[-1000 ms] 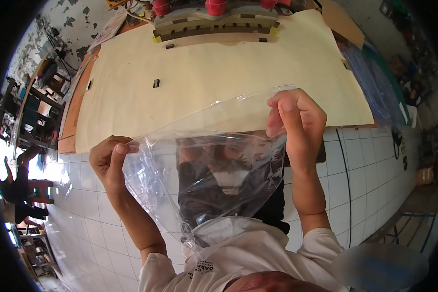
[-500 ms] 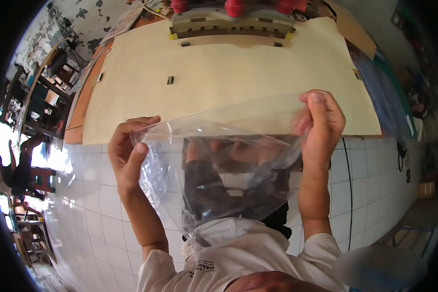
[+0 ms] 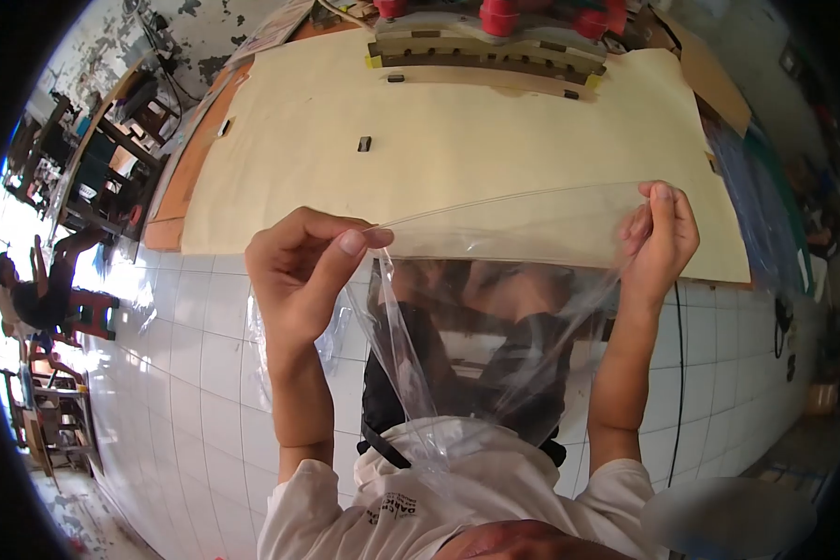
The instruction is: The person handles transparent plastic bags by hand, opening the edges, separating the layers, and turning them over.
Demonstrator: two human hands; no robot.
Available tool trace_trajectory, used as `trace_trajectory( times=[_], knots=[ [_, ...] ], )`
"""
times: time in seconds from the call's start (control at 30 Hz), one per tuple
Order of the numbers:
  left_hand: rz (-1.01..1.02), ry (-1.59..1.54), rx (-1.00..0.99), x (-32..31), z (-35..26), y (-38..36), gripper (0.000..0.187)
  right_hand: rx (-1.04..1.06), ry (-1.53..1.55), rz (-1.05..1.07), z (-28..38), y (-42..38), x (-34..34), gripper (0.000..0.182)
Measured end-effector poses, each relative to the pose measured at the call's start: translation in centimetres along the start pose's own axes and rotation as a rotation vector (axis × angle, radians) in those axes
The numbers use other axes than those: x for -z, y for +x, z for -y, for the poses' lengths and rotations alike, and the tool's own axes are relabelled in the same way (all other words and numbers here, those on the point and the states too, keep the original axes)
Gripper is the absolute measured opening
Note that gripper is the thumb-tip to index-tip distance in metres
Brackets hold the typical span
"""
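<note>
A clear plastic sheet (image 3: 495, 245) is stretched between my two hands, its upper edge taut and the rest hanging in folds down to my lap. My left hand (image 3: 299, 266) pinches one end of that edge between thumb and forefinger. At the other end, my right hand (image 3: 661, 233) grips the edge, thumb against curled fingers. The sheet hangs in front of the near edge of a table covered with cream-coloured board (image 3: 513, 149). More clear plastic (image 3: 261, 350) hangs behind my left forearm.
Small dark blocks (image 3: 364, 144) lie on the board. A metal machine part with red fittings (image 3: 499, 17) stands at the back. Blue plastic sheeting (image 3: 751, 196) lies at the right. Another person (image 3: 37, 289) sits far left by a red stool (image 3: 93, 315). A black cable (image 3: 679, 392) runs over the tiles.
My left hand has moved right and now pinches the sheet with thumb and forefinger together. My right hand has shifted slightly right with its edge. The view has turned a little.
</note>
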State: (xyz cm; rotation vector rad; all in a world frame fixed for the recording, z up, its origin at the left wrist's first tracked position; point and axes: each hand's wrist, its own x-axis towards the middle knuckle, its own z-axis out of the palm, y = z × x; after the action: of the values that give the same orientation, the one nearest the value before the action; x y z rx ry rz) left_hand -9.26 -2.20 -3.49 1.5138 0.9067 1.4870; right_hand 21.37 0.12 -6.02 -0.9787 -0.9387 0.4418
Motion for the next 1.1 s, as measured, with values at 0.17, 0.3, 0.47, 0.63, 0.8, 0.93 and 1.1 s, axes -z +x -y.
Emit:
trace_trajectory(
  times=[0.17,0.3,0.47,0.63,0.8,0.93,1.1],
  knots=[
    [0.077,-0.156,0.024,-0.4,1.0,1.1,0.012,-0.143,0.065,-0.020,-1.0,0.5,0.2,0.023],
    [0.121,-0.338,0.022,-0.7,1.4,1.3,0.021,-0.177,0.110,-0.016,-1.9,0.7,0.6,0.023],
    [0.104,-0.304,0.041,-0.9,1.5,1.2,0.020,-0.205,0.160,-0.026,-2.2,0.8,0.8,0.021],
    [0.109,-0.310,0.030,-1.1,1.0,1.0,0.022,-0.193,0.177,-0.037,-2.1,0.7,0.8,0.021],
    [0.072,-0.253,0.104,-1.1,0.5,0.9,0.034,-0.188,0.187,-0.037,-2.2,0.7,0.8,0.021],
    [0.076,-0.227,0.080,-1.3,0.4,1.2,0.035,-0.192,0.179,-0.032,-2.1,0.7,0.7,0.022],
    [0.121,-0.065,0.147,-1.4,0.7,1.6,0.028,-0.180,0.173,-0.025,-2.2,0.7,0.6,0.022]
  ],
)
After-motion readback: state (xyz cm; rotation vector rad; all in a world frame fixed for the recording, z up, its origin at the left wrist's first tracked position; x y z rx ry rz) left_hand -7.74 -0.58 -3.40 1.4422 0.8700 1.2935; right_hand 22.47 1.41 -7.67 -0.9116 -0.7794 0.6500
